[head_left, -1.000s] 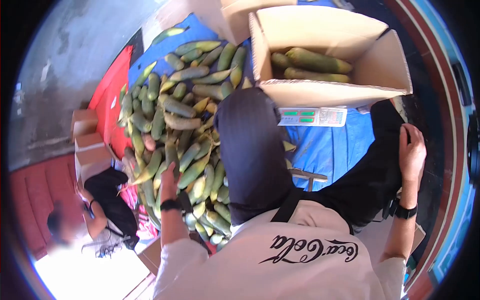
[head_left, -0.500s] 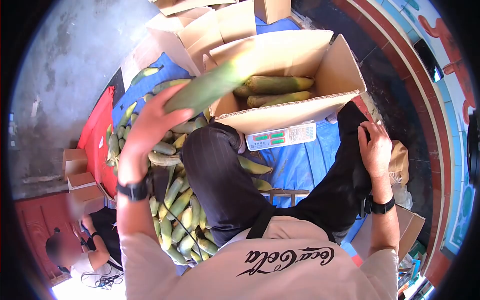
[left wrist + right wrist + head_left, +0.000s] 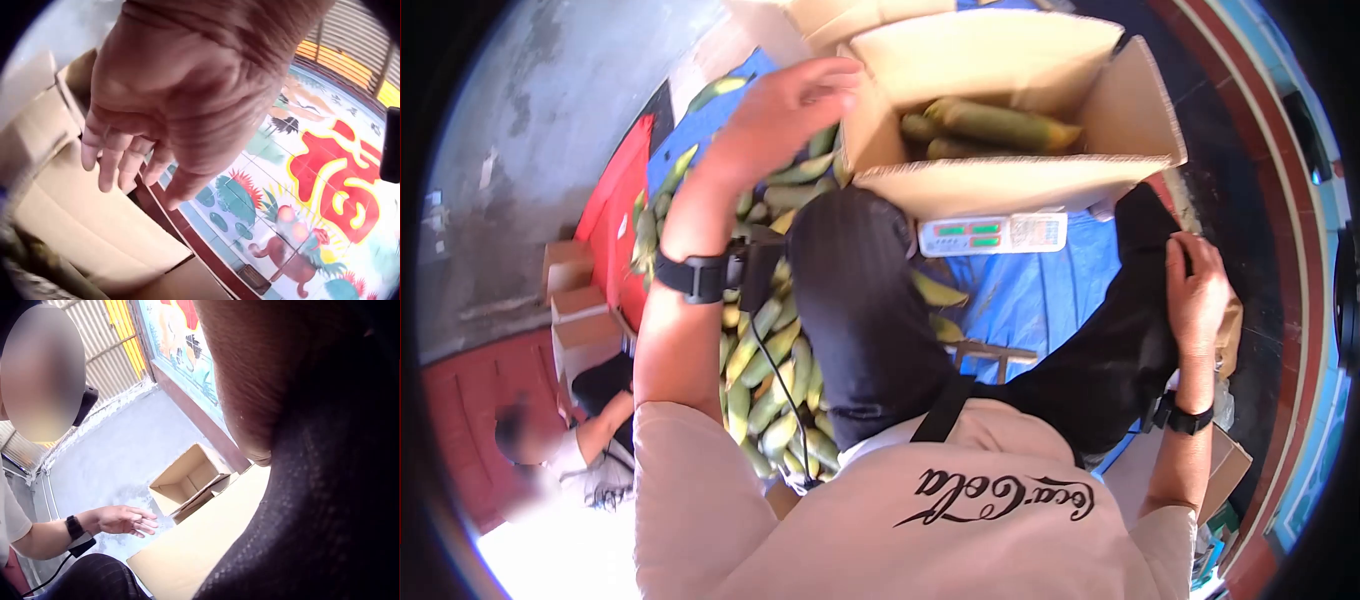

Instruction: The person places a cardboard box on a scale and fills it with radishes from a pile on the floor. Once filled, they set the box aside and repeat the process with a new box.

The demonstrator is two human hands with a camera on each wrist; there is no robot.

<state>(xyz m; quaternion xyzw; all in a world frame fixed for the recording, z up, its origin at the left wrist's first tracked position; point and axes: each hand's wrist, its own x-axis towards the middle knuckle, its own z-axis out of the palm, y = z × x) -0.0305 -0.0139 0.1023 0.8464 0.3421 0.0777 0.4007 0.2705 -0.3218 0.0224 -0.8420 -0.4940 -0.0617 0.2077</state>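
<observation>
In the head view my left hand (image 3: pixel 785 115) is raised beside the left rim of a large cardboard box (image 3: pixel 1020 185). It holds nothing, and the left wrist view shows the palm with loosely bent fingers (image 3: pixel 107 169). Inside the box lie several long green vegetables (image 3: pixel 1005 125) with yellowish ends, like large cucumbers. A heap of the same kind (image 3: pixel 770 385) lies below my left forearm, partly covered by it and by my knee. My right hand (image 3: pixel 1198 300) rests on my right knee.
A white scale (image 3: pixel 992 234) with lit green displays sits at the box's near side, on a blue tarp (image 3: pixel 1040 310). More cardboard (image 3: pixel 830 20) stands behind. Another person (image 3: pixel 575 450) sits at the far left, near stacked cartons (image 3: pixel 585 320). A tiled wall picture (image 3: pixel 312 187) rises beyond.
My left hand went from the heap, lifted one long green vegetable toward the box, and is now without it near the rim. The right hand stays on the knee. The head view has shifted.
</observation>
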